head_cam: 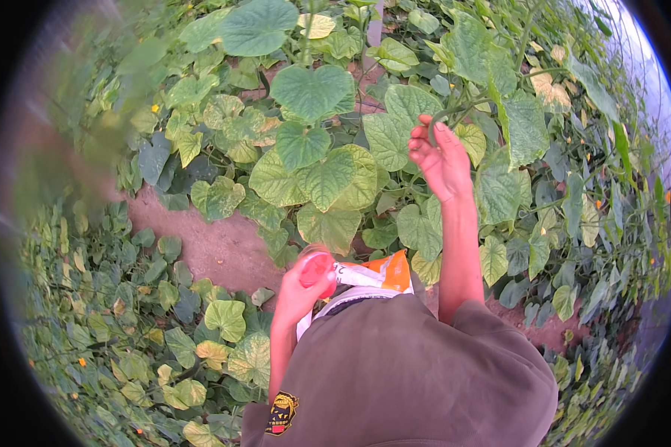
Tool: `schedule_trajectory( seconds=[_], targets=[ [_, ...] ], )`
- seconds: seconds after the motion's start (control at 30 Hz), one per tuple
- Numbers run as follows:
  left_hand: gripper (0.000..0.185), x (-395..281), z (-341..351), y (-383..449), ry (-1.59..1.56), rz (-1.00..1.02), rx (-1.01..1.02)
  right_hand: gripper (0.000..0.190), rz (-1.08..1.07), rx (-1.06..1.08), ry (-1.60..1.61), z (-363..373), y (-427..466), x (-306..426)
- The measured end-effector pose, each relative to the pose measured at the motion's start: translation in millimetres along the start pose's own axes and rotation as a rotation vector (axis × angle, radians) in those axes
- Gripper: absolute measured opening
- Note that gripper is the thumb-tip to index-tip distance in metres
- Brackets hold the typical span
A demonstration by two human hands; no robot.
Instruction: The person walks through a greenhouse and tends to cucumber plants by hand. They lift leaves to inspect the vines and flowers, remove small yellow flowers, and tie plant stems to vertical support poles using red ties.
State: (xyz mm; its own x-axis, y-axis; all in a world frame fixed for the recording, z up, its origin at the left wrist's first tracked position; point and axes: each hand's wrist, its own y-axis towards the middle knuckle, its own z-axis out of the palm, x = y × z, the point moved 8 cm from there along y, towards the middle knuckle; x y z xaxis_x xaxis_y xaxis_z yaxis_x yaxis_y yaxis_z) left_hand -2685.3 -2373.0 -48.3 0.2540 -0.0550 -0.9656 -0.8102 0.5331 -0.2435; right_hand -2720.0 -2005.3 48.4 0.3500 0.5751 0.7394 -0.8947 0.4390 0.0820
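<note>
My left hand [296,296] is at my waist, its fingers wrapped around a small red plastic container [316,269]. Right beside the container is a white and orange plastic bag [372,274] that bears printing. Out ahead and to the right, my right hand [442,159] is raised among the cucumber plants. Between its thumb and fingers runs a curved green piece [435,124], a vine stem or a thin young cucumber; I cannot tell which. Large cucumber leaves [388,131] lie just left of that hand, and another broad leaf [523,128] hangs to its right.
Cucumber vines with small yellow flowers [155,108] surround me, several leaves yellowed or spotted. Bare soil [209,240] shows as a path at left. A pale post [374,25] stands ahead. Translucent sheeting [643,50] bounds the far right. A blurred leaf hangs near the camera at upper left.
</note>
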Motion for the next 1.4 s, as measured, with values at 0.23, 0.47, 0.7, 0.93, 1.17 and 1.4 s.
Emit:
schedule_trajectory(
  seconds=[0.23,0.47,0.7,0.93,1.17,1.4],
  targets=[
    [0.041,5,-4,0,-0.138,-0.076,-0.085,0.041,0.106,-0.011,0.726,-53,14,-100],
    [0.041,-8,-1,9,-0.139,-0.092,-0.091,0.067,0.081,0.477,0.882,11,3,-80],
    [0.039,-1,-43,7,-0.136,-0.1,-0.131,0.036,-0.318,0.453,-0.478,148,-44,-71],
    [0.04,6,-130,24,-0.137,-0.051,-0.114,0.032,-0.482,0.607,-1.218,236,-30,-161],
    [0.04,-1,-270,36,-0.018,-0.065,-0.094,0.024,-0.174,0.74,-1.587,251,-34,-303],
    [0.04,-11,-398,46,-0.043,-0.074,0.018,0.025,-0.113,0.654,-1.626,345,-19,-389]
  ],
)
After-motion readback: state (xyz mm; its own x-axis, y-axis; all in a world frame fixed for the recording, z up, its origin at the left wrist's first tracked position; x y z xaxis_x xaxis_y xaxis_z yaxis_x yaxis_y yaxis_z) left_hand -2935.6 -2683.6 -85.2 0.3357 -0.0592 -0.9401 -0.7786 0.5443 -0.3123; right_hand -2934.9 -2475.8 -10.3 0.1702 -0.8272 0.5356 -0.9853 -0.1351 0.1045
